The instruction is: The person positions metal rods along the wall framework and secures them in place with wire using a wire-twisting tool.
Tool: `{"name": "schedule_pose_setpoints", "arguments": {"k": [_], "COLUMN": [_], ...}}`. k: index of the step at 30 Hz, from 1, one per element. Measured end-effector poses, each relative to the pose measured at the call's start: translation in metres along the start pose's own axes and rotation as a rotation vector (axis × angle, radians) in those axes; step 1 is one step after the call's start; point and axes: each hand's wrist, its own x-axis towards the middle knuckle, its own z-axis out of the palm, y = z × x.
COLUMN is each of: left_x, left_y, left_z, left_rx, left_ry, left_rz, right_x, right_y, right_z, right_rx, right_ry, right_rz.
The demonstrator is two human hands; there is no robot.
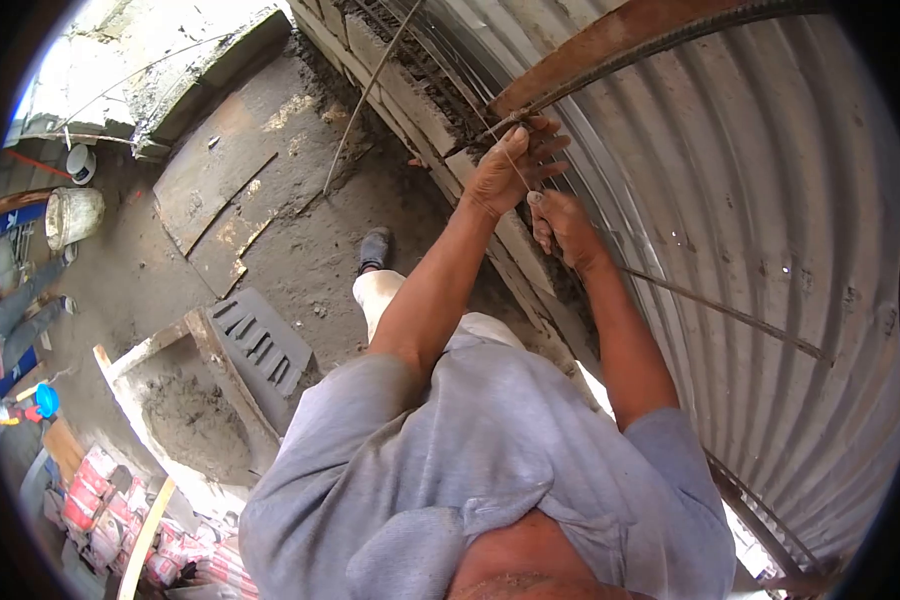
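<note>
A thin string (521, 176) runs between my two hands, up by the brick wall. My left hand (505, 168) is at the end of a steel bar with wire or cord wound on it (513, 119); its fingers are spread and the string crosses in front of its palm. Whether the thumb presses on the string, I cannot tell. Just below and to the right, my right hand (567, 228) is closed, pinching the lower end of the string between thumb and curled fingers.
Corrugated metal sheeting (770, 200) rises close on my right. A block wall (415, 90) runs beside my hands. A mortar box (185, 400), a grey slotted block (260, 340), a bucket (73, 217) and stacked bags (120, 520) are to the left; another person's legs (30, 315) show there.
</note>
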Motion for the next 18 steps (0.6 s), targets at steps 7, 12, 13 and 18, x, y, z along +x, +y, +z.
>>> {"name": "schedule_pose_setpoints", "arguments": {"k": [7,12,13,18], "left_x": [0.008,0.005,0.004,0.007], "left_y": [-0.001,0.011,0.011,0.003], "left_z": [-0.014,-0.001,0.0,-0.001], "left_rx": [0.053,0.233,0.274,0.328], "left_ry": [0.091,0.193,0.248,0.296], "left_rz": [-0.003,-0.003,-0.022,-0.063], "right_x": [0.004,-0.011,-0.015,-0.03], "right_y": [0.015,0.008,0.003,-0.037], "right_z": [0.003,0.015,0.013,-0.016], "right_rx": [0.442,0.425,0.256,-0.873], "right_ry": [-0.307,-0.152,0.064,0.61], "right_rz": [0.088,0.039,0.005,-0.434]}}
